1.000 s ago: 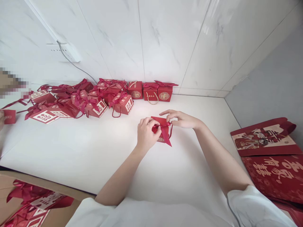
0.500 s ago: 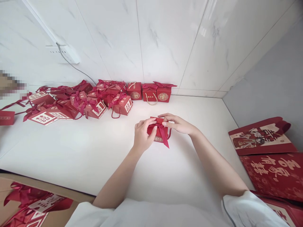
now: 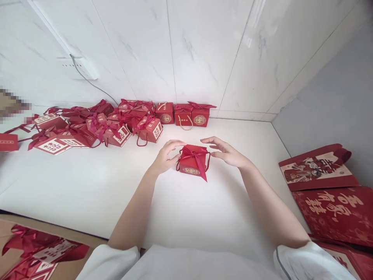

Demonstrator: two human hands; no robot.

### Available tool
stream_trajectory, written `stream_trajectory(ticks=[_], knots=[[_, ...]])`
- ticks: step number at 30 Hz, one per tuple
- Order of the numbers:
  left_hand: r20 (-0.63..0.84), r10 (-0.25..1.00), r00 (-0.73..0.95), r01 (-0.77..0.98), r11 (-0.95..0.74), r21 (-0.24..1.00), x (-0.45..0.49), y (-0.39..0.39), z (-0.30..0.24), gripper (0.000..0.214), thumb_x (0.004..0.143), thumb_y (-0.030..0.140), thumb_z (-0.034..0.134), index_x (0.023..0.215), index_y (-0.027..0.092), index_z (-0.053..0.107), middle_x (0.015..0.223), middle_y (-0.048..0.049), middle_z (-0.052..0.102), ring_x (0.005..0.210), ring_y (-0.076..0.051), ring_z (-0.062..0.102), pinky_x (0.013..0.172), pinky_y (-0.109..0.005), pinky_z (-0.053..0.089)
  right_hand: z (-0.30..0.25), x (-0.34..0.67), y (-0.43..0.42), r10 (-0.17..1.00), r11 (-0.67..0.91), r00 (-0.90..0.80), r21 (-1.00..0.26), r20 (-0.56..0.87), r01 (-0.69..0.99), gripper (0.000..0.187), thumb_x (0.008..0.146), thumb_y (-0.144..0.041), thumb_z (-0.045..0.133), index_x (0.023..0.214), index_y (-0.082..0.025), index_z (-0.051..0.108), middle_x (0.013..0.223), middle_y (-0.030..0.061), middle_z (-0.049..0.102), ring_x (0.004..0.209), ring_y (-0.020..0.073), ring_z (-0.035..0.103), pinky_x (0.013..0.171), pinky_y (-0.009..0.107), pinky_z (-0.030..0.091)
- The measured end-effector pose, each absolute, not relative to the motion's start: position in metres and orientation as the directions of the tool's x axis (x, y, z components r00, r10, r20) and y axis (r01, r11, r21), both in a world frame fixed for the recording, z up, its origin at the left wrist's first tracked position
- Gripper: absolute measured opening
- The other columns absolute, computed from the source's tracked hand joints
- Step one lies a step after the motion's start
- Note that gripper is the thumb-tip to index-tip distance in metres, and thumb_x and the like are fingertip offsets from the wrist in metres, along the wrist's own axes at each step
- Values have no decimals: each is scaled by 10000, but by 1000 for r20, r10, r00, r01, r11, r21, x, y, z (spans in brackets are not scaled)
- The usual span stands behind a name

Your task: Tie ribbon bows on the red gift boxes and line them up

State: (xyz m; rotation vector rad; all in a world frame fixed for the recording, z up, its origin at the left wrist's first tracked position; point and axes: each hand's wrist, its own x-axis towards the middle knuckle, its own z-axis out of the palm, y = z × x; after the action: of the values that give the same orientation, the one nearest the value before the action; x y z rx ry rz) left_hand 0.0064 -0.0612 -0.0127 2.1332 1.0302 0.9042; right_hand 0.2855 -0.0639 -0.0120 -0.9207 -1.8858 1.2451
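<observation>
A small red gift box [image 3: 189, 163] with a gold emblem on its front stands upright on the white table [image 3: 186, 217]. A dark red ribbon [image 3: 199, 158] is tied in a knot across its top, one tail hanging down the front. Red cord handles [image 3: 207, 162] hang at both sides. My left hand [image 3: 166, 157] is beside the box's left edge, fingers apart and curved around it; whether a fingertip touches the cord I cannot tell. My right hand [image 3: 225, 152] hovers just right of the box, fingers spread, holding nothing.
Several ribboned red boxes [image 3: 113, 132] are heaped at the back left. A short row of boxes [image 3: 183, 115] stands against the tiled wall. Red gift bags [image 3: 320, 171] lean at the right. A cardboard carton [image 3: 70, 233] with more boxes sits at the lower left.
Both hands have let go of the ribbon and moved apart, left hand to the left, right hand to the right. The box now shows in full, in about the same place.
</observation>
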Motion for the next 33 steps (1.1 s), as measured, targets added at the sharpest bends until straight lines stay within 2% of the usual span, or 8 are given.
stream_trajectory(ticks=[3, 7, 10, 13, 17, 19, 26, 33], knots=[[356, 758, 546, 456, -626, 633, 6, -61, -1, 282, 856, 165, 491, 1082, 256, 633, 1186, -55, 561, 1152, -192, 515, 1011, -375, 415, -6, 286, -65, 837, 299, -521, -937, 167, 180, 363, 875, -293, 533, 1237, -317, 517, 1294, 29, 540, 1262, 225, 453, 1071, 464, 337], [303, 716, 629, 576, -691, 437, 8, -54, 14, 199, 866, 203, 500, 979, 247, 658, 1146, -44, 571, 1099, -203, 526, 971, -379, 426, -4, 279, -62, 825, 362, -529, -904, 197, 227, 339, 851, -340, 598, 1184, -289, 560, 1064, 39, 620, 1072, 224, 559, 1009, 450, 383], [242, 714, 657, 620, -694, 365, 11, -49, 24, 153, 873, 260, 505, 893, 228, 653, 1141, -44, 573, 1090, -214, 523, 944, -386, 431, -8, 273, -59, 830, 398, -491, -897, 263, 192, 257, 853, -363, 600, 1090, -264, 600, 903, 22, 619, 926, 205, 585, 989, 448, 385], [181, 742, 645, 630, -651, 423, 13, -46, 33, 190, 868, 346, 520, 780, 207, 616, 1156, -41, 567, 1107, -220, 515, 898, -375, 454, -13, 269, -59, 850, 387, -440, -910, 291, 147, 232, 857, -413, 588, 1028, -257, 614, 990, 38, 627, 999, 218, 570, 996, 433, 379], [143, 774, 616, 551, -553, 625, 18, -40, 33, 246, 853, 401, 532, 718, 201, 579, 1184, -29, 570, 1127, -213, 520, 916, -372, 453, -15, 267, -61, 868, 331, -445, -925, 220, 188, 274, 871, -470, 549, 1064, -285, 607, 1314, 42, 518, 1271, 229, 427, 1083, 432, 292], [133, 786, 604, 490, -497, 716, 19, -37, 27, 272, 857, 410, 525, 698, 196, 578, 1187, -37, 577, 1115, -211, 537, 955, -383, 437, -16, 265, -61, 872, 299, -457, -930, 175, 215, 260, 871, -486, 542, 1002, -274, 615, 1376, 36, 471, 1316, 226, 381, 1101, 440, 259], [93, 815, 572, 406, -380, 831, 17, -34, 7, 289, 859, 441, 525, 761, 197, 646, 1236, -70, 559, 1171, -227, 520, 1019, -401, 407, -20, 253, -52, 852, 232, -516, -946, 84, 228, 282, 848, -484, 580, 769, -216, 617, 1361, 47, 487, 1256, 234, 448, 1050, 438, 318], [59, 843, 535, 376, -301, 876, 12, -31, -4, 346, 867, 483, 508, 864, 194, 699, 1191, -89, 569, 1143, -230, 533, 1008, -395, 418, -21, 256, -53, 867, 161, -490, -981, 88, 107, 347, 842, -482, 589, 645, -197, 611, 1357, 29, 498, 1234, 231, 474, 1032, 409, 349]])
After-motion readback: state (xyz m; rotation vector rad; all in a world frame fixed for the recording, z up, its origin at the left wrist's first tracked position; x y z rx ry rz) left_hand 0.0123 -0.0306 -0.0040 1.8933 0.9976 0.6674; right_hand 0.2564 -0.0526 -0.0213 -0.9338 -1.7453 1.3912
